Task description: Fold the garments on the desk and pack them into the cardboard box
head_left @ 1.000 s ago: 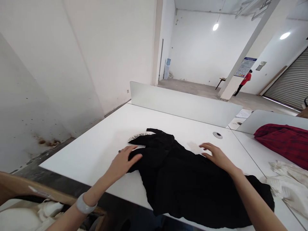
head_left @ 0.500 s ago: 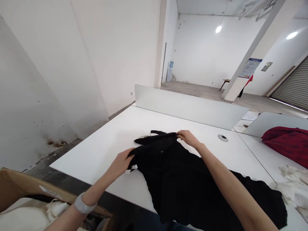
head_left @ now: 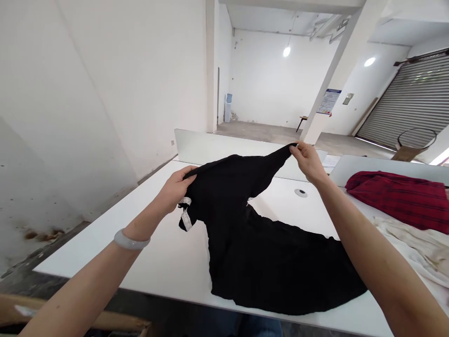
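A black garment with white lace trim, looking like a dress (head_left: 266,252), is stretched between my two hands. Its wide lower part lies on the white table (head_left: 157,267), while the upper part is lifted off the surface. My left hand (head_left: 178,187) is closed on the upper left edge, with a lace-trimmed piece (head_left: 185,216) hanging just below. Raised higher, my right hand (head_left: 306,159) pinches the tip of a sleeve-like part pulled out to the upper right. A pale bangle (head_left: 131,239) circles my left wrist.
Red plaid cloth (head_left: 396,199) and cream cloth (head_left: 414,243) lie on the right of the table. A low divider (head_left: 199,145) runs along the back edge. Below the near left corner stands a cardboard box (head_left: 119,323). A round cable-hole cover (head_left: 300,193) sits in the tabletop.
My right hand has risen and moved right, drawing the sleeve-like part out. My left hand has lifted its edge higher. The upper part of the garment is now spread and raised.
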A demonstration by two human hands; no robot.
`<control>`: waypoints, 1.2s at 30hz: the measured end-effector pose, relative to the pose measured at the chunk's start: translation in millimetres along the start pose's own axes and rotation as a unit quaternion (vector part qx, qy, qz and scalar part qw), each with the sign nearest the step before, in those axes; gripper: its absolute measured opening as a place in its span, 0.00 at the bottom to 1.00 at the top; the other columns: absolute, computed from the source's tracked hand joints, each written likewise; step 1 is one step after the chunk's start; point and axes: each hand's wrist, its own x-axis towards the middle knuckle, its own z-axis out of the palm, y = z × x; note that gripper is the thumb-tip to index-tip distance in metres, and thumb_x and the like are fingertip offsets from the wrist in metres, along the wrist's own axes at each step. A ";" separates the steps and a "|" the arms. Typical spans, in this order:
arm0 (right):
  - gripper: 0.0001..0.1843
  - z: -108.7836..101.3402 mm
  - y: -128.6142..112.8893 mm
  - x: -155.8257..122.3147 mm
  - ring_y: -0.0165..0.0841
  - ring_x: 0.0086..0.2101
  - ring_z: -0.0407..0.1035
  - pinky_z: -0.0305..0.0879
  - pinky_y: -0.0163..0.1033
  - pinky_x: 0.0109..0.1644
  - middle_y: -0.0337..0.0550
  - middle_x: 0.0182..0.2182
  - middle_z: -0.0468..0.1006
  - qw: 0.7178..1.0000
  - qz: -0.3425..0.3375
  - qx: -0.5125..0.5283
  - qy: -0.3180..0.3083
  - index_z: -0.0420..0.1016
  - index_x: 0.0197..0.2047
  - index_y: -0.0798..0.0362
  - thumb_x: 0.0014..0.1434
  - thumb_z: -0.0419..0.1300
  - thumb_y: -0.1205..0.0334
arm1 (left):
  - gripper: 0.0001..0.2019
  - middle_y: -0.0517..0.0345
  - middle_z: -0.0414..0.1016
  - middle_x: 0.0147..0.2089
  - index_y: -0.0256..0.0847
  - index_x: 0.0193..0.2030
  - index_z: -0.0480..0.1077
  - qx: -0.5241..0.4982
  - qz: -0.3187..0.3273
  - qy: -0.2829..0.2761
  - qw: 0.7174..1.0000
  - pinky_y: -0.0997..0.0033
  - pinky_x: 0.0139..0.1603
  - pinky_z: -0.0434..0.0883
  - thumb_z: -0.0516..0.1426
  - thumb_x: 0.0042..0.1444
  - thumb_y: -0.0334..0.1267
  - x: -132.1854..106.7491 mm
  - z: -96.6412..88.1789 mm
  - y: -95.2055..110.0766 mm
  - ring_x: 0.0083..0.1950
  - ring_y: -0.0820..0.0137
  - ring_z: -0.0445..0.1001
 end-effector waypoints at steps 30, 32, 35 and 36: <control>0.17 69.0 -57.7 -58.0 0.25 0.26 0.54 0.51 0.32 0.30 0.34 0.25 0.61 0.928 0.037 0.238 -0.284 0.65 0.29 0.54 0.59 0.56 0.48 | 0.18 0.62 0.68 0.28 0.40 0.28 0.64 0.152 0.115 -0.206 0.960 0.72 0.31 0.63 0.48 0.60 0.52 -22.7 93.6 -18.0 0.29 0.70 0.67; 0.16 73.7 -49.0 -60.3 0.26 0.28 0.58 0.55 0.33 0.32 0.34 0.27 0.64 0.904 0.057 0.275 -0.322 0.67 0.32 0.54 0.55 0.60 0.49 | 0.17 0.62 0.69 0.28 0.40 0.31 0.66 0.118 0.097 -0.208 0.966 0.73 0.30 0.63 0.48 0.61 0.51 -22.9 91.3 -18.2 0.30 0.69 0.67; 0.18 81.4 -33.7 -65.6 0.29 0.34 0.63 0.60 0.35 0.39 0.37 0.33 0.69 0.864 0.067 0.313 -0.388 0.71 0.40 0.54 0.49 0.66 0.53 | 0.18 0.60 0.73 0.32 0.40 0.38 0.69 0.079 0.064 -0.211 0.972 0.72 0.32 0.65 0.47 0.61 0.52 -23.8 87.6 -17.2 0.33 0.67 0.70; 0.21 83.2 -28.7 -67.8 0.31 0.37 0.65 0.61 0.36 0.42 0.39 0.37 0.70 0.854 0.064 0.318 -0.407 0.71 0.44 0.53 0.48 0.67 0.54 | 0.18 0.59 0.74 0.34 0.40 0.40 0.70 0.072 0.056 -0.208 0.974 0.72 0.33 0.66 0.47 0.61 0.52 -24.3 86.4 -16.5 0.35 0.66 0.71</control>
